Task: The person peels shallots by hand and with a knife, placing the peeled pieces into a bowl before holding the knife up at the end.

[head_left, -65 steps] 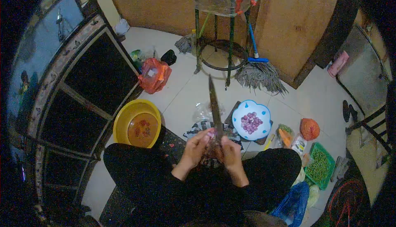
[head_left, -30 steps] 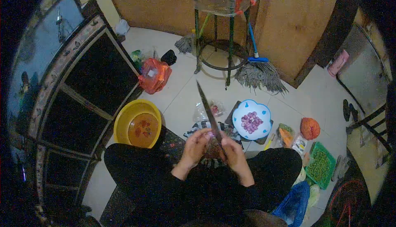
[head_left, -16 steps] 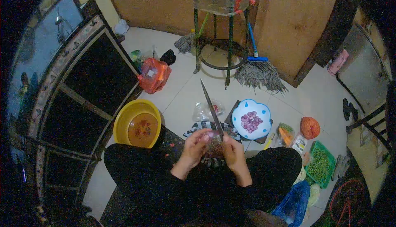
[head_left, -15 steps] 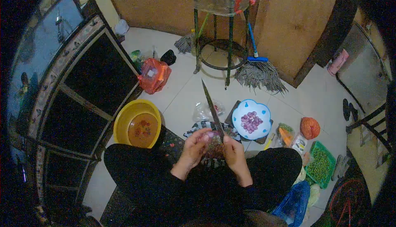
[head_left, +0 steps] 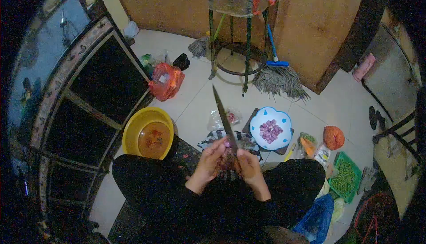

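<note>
My left hand [head_left: 209, 161] pinches a small purple shallot [head_left: 227, 144] between its fingertips. Held in my right hand [head_left: 251, 169], a long knife [head_left: 225, 119] points up and away, its blade beside the shallot. Below both hands lies a dark heap of what looks like shallots or peelings, on a black-and-white striped cloth or bag [head_left: 207, 139]. A white flower-shaped bowl with blue spots [head_left: 284, 122] holds several peeled shallots, to the right of the knife.
Left stands a yellow basin [head_left: 127, 131] with brownish water and bits. A red bag [head_left: 166, 82] lies beyond it. At right are a green basket [head_left: 354, 193] of green vegetables, an orange bundle [head_left: 333, 137] and a blue bag [head_left: 316, 217]. A stool [head_left: 248, 44] and mop [head_left: 279, 81] stand ahead.
The knife and my right hand have shifted slightly left and down. My left hand has moved little and still has the shallot.
</note>
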The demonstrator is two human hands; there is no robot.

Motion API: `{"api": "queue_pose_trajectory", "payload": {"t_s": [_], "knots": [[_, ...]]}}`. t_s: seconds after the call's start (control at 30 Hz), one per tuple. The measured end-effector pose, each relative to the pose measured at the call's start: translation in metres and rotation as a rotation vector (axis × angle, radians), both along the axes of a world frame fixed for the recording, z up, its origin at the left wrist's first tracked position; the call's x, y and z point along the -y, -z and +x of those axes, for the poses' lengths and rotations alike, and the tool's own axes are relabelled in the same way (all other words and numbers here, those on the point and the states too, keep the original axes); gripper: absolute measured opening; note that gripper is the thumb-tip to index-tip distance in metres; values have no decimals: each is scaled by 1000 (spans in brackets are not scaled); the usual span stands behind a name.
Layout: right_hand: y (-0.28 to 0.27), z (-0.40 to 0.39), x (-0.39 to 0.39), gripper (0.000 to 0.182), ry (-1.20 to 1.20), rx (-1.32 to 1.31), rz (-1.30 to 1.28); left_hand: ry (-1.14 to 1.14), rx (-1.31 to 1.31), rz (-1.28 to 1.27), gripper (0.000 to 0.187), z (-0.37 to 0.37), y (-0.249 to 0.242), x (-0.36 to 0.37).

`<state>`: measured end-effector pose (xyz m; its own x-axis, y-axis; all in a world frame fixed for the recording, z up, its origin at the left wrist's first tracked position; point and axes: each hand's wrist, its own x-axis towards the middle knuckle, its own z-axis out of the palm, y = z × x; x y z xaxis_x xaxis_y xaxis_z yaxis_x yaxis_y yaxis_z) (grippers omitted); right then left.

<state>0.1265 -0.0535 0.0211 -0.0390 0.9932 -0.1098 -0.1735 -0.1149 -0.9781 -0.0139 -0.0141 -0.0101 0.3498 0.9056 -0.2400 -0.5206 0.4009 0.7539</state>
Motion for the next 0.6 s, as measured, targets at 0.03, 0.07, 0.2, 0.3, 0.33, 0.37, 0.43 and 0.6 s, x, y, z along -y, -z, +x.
{"api": "queue_pose_trajectory", "payload": {"t_s": [0.03, 0.07, 0.2, 0.3, 0.33, 0.37, 0.43, 0.6], "knots": [[2, -1, 1, 32, 3, 62, 33, 1, -43, 1, 41, 1, -2, 1], [6, -2, 0, 32, 5, 124, 66, 0, -83, 10, 41, 3, -2, 2], [3, 0, 1, 37, -81, 491, 72, 3, -140, 39, 44, 6, -4, 5], [11, -2, -1, 37, 21, 523, 164, 59, -125, 80, 43, -1, 2, 3], [14, -2, 0, 37, 32, 410, 143, 87, -125, 97, 43, -4, 5, 3], [18, -1, 2, 38, 41, 298, 123, 75, -115, 78, 42, -5, 8, 4], [18, 7, 0, 40, 2, 165, 44, 47, -90, 47, 41, -4, 0, 2], [11, 9, 1, 44, -48, 199, 32, -23, -309, 175, 32, -4, 3, -3]]}}
